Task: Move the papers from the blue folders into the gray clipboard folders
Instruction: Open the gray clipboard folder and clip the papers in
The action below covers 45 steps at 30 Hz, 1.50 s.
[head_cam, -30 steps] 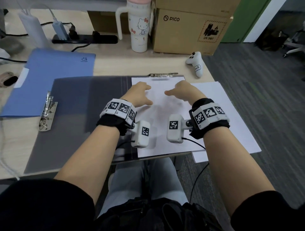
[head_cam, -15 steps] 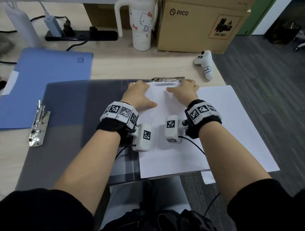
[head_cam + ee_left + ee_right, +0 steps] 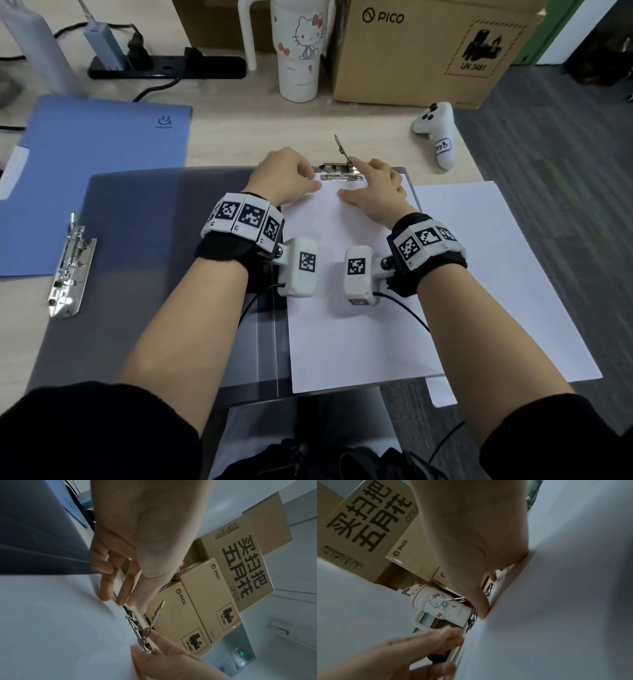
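The gray clipboard folder (image 3: pixel 154 240) lies open on the desk with a white paper (image 3: pixel 342 325) on its right half. Its metal clip (image 3: pixel 339 171) sits at the paper's top edge, and the clip lever (image 3: pixel 342 149) stands raised. My left hand (image 3: pixel 291 174) rests with nearly straight fingers (image 3: pixel 106 595) on the paper's top left edge by the clip. My right hand (image 3: pixel 370 181) has its thumb (image 3: pixel 479 601) flat on the paper and its index finger against the lever's base. The blue folder (image 3: pixel 85 171) lies shut at the far left.
A second metal clip (image 3: pixel 70 267) sits on the gray folder's left edge. A loose white sheet (image 3: pixel 496 274) lies under the folder's right side and overhangs the desk. Behind stand a tumbler (image 3: pixel 301 51), a cardboard box (image 3: pixel 428 51), a white controller (image 3: pixel 436 137) and a power strip (image 3: pixel 164 70).
Both hands slid up the paper to the clip at its top edge. The clip lever, flat before, now stands raised.
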Available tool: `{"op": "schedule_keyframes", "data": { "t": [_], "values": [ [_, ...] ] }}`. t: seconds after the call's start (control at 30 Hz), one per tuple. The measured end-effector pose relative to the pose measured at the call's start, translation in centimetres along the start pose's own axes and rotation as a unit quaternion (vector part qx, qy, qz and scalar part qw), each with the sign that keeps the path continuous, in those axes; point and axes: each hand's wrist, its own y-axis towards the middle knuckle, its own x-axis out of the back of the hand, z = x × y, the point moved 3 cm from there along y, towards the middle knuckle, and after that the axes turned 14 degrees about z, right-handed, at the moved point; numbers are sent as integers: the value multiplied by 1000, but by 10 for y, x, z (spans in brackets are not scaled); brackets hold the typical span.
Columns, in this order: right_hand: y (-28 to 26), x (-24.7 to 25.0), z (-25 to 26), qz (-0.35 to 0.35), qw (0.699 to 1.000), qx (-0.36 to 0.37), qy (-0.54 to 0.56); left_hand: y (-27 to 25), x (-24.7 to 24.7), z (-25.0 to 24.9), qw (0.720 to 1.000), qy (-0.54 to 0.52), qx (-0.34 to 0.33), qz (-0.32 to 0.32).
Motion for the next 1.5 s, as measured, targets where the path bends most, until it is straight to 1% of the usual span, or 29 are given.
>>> {"op": "schedule_keyframes", "data": {
  "t": [0.07,0.17,0.23,0.3,0.4,0.53,0.63,0.7,0.83,0.93,1.07,1.27,1.37,1.5],
  "values": [
    [0,0,0,8,1000,-2,-16,6,3,-9,998,-46,-9,-36],
    [1,1,-1,23,999,-4,-30,13,4,-25,986,-125,-40,-104],
    [2,2,-1,30,999,-5,-35,17,3,-33,978,-153,-63,-124],
    [1,1,-1,32,999,-5,-37,20,0,-38,977,-152,-73,-132],
    [1,0,-2,37,999,-4,-37,24,-1,-37,974,-165,-53,-149],
    [3,0,-2,43,998,-4,-36,27,3,-24,966,-188,1,-178],
    [3,-1,-2,42,999,-5,-34,26,2,-17,964,-183,33,-191],
    [3,-1,-2,41,999,-4,-34,25,1,-13,968,-158,50,-189],
    [3,-1,-2,37,999,-3,-36,22,-2,-6,978,-110,82,-158],
    [3,-2,-2,38,999,-4,-38,23,-1,-4,982,-87,95,-136],
    [4,-2,-2,37,999,-3,-37,25,0,-5,985,-59,105,-123],
    [6,-2,-3,38,999,-3,-39,25,-2,-9,987,1,108,-116],
    [6,-2,-3,38,998,-2,-40,26,-1,-5,988,0,104,-119],
    [4,-2,-3,33,999,-1,-29,21,-1,-3,992,-33,81,-95]
  ]
}}
